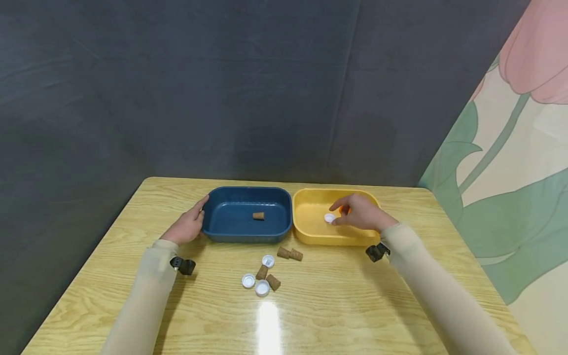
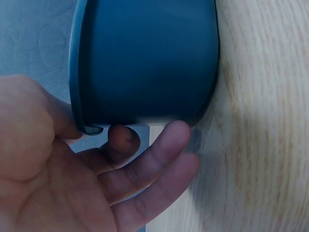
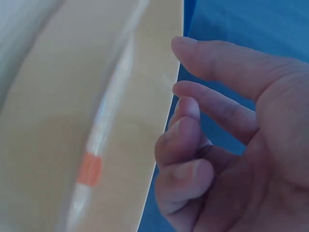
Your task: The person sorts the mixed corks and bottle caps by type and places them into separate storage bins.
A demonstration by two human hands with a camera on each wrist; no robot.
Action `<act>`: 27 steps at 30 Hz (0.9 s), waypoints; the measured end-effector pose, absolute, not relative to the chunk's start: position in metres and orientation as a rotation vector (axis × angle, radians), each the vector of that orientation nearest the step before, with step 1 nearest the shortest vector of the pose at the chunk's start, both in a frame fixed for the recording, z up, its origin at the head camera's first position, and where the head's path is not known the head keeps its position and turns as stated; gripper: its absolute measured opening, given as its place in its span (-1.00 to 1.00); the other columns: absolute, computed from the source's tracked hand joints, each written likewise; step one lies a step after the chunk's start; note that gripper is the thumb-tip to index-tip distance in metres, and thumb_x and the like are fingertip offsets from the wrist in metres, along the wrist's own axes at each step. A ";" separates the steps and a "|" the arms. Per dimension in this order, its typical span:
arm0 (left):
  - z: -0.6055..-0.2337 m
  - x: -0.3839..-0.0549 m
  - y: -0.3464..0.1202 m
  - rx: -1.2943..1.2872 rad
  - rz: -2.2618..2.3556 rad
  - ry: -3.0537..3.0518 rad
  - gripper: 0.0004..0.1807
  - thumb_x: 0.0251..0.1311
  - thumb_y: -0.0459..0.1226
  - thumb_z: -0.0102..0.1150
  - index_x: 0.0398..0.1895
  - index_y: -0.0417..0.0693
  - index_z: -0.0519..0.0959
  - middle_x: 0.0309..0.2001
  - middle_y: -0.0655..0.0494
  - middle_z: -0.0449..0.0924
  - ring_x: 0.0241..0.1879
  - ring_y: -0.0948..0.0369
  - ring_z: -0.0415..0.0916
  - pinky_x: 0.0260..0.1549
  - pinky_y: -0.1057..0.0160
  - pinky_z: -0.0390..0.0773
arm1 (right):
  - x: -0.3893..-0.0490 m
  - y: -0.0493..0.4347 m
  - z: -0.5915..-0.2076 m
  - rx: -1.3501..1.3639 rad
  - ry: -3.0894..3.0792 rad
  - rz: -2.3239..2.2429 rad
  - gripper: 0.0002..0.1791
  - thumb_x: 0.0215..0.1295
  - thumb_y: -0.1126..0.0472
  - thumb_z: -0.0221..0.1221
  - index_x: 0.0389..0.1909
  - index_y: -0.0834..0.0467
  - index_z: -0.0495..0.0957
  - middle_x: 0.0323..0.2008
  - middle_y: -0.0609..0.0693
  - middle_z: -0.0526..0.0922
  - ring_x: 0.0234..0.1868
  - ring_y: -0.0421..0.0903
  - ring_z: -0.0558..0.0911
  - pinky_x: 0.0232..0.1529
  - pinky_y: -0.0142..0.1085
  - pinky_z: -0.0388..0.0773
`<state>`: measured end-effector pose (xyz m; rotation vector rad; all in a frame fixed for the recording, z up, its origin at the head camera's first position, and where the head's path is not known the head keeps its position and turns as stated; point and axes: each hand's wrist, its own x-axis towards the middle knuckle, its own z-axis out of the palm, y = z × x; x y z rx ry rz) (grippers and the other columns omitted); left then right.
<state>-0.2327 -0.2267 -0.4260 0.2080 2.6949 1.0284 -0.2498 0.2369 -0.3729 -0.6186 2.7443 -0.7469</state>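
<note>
A: In the head view, what lies nearest us?

B: Two pale sleeves (image 1: 443, 291). Beyond them, on the table (image 1: 341, 305), we find four corks (image 1: 273, 282) and three white caps (image 1: 248, 281). A fifth cork (image 1: 258, 216) lies in the blue tray (image 1: 246, 239); another cap (image 1: 329, 218) and an orange piece (image 1: 342, 209) lie in the yellow tray (image 1: 330, 240).

A: Expected handling?

B: We judge the caps light, stiff and slippery: pinch the rim. Corks should be light and slightly yielding: grip the sides.

A: Left wrist view?

B: The left hand (image 2: 67, 183) is clamped on the blue tray's end, at the rim. We judge the wall stiff.

A: Right wrist view?

B: The right hand (image 3: 260, 140) has thumb and forefinger apart, nothing between them.

A: Clearances?

B: Both trays stand side by side, so we must lift over raised walls; the table offers room rightward of the loose pieces.
</note>
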 end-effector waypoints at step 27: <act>-0.429 -0.234 -0.228 0.218 1.039 2.702 -0.41 0.60 -0.29 -0.51 0.63 -0.08 -0.20 -0.03 -0.34 0.46 -0.43 0.02 0.53 -0.35 0.15 0.47 | -0.183 0.184 -0.429 -0.765 2.357 -0.986 -0.32 0.17 0.08 0.44 0.26 0.28 0.50 -0.52 -0.12 0.56 -0.48 -0.21 0.50 -0.42 -0.39 0.43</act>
